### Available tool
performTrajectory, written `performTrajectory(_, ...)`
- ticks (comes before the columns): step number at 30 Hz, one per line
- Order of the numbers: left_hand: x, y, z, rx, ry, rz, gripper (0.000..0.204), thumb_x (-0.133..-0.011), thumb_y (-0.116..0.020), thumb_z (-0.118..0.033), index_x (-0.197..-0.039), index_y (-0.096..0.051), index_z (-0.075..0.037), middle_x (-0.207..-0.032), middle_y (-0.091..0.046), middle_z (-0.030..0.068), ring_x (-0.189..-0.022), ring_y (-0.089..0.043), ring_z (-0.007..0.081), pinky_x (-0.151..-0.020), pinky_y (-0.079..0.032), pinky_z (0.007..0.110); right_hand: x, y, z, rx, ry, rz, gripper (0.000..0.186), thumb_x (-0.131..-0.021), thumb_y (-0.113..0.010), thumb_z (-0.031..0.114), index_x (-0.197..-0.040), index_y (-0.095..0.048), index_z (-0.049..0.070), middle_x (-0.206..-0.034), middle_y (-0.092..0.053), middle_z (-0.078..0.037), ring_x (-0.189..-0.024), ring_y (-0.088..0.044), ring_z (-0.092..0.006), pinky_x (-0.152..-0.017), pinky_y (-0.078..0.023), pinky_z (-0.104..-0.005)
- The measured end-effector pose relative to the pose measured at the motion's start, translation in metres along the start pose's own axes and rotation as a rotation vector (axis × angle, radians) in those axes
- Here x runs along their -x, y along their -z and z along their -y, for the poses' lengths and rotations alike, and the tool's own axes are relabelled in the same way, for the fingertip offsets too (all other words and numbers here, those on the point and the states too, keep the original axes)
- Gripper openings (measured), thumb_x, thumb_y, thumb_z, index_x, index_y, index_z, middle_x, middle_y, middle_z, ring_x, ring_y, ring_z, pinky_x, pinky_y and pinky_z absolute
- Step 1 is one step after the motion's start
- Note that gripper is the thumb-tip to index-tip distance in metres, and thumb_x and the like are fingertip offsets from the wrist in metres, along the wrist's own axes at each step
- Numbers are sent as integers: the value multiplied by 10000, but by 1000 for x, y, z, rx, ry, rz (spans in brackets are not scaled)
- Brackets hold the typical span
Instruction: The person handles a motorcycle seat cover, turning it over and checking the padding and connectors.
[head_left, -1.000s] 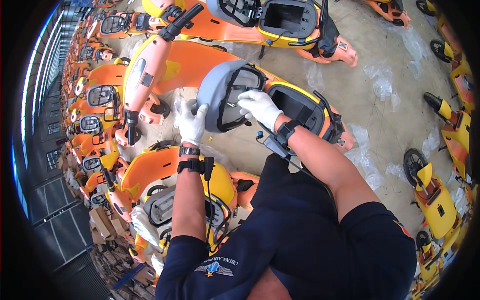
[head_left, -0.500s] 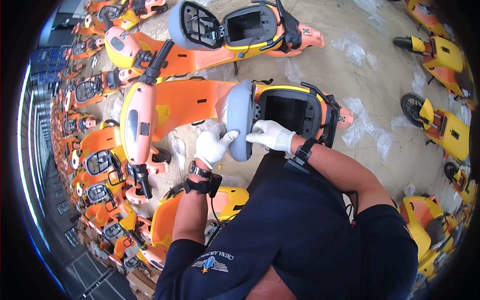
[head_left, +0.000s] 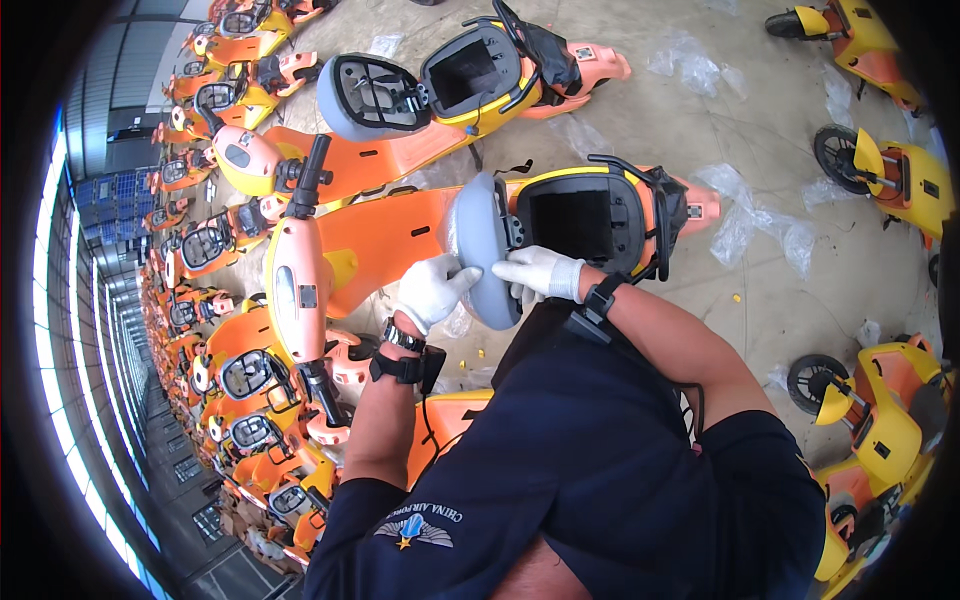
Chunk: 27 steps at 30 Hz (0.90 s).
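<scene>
A grey scooter seat (head_left: 476, 225) stands raised on its hinge in front of me, with some clear film on its left side. It belongs to an orange and yellow scooter (head_left: 375, 235), whose black storage box (head_left: 572, 222) lies uncovered to the right of the seat. My left hand (head_left: 430, 292), in a white glove, holds the seat's near left side, thumb against the grey cover. On the other side my right hand (head_left: 545, 272), gloved too, grips the seat's rim below the hinge. Its fingertips are partly hidden behind the rim.
A second scooter (head_left: 400, 150) with its seat up stands just beyond. Rows of scooters (head_left: 250, 375) fill the left, and yellow ones (head_left: 885, 410) stand at the right. Crumpled clear plastic (head_left: 745, 215) lies on the concrete floor. The near scooter's handlebar (head_left: 320, 390) juts toward my left forearm.
The whole view has shifted a little. My right hand has moved slightly along the seat's rim, its fingers now flatter against it. My left hand keeps its place on the seat.
</scene>
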<state>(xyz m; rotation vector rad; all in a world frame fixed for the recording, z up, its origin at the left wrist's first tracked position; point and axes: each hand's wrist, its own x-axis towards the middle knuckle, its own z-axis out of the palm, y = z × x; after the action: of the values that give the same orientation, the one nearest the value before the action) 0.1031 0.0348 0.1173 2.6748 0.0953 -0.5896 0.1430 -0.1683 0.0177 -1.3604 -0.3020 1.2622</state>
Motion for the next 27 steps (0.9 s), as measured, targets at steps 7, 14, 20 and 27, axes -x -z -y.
performTrajectory(7, -16, 24, -28, -327, 38, 149, 585, -760, -686, -624, -755, -697, -39, -678, -652, 171, -679, -661, 337, -620, -506, 405, -9, -2, 0, -89, 49, -12, 563, -921, -552, 533, -1098, -596, 0, -827, -620, -74, -658, -611, -150, -525, -489, -272)
performTrajectory(14, -34, 24, -5, -131, -47, 323, 547, -815, -677, -547, -705, -690, -11, -637, -635, 173, -618, -640, 322, -593, -493, 397, -6, -7, -7, -214, 88, -77, 490, -923, -587, 508, -1036, -644, 35, -786, -607, -20, -603, -574, -95, -509, -468, -246)
performTrajectory(20, -37, 16, 0, -11, -59, 367, 520, -838, -672, -500, -685, -680, -3, -599, -605, 186, -579, -625, 321, -569, -484, 398, -1, -15, -12, -247, 221, -232, 395, -920, -631, 405, -718, -617, 67, -579, -506, 27, -530, -489, -63, -491, -413, -259)
performTrajectory(27, -41, 14, 0, 12, -121, 346, 492, -849, -663, -456, -675, -671, 3, -617, -605, 200, -597, -625, 349, -571, -484, 409, 9, -8, 7, 314, 188, -386, 488, -883, -569, 471, -775, -652, 2, -704, -618, -189, -644, -613, -300, -652, -481, -388)
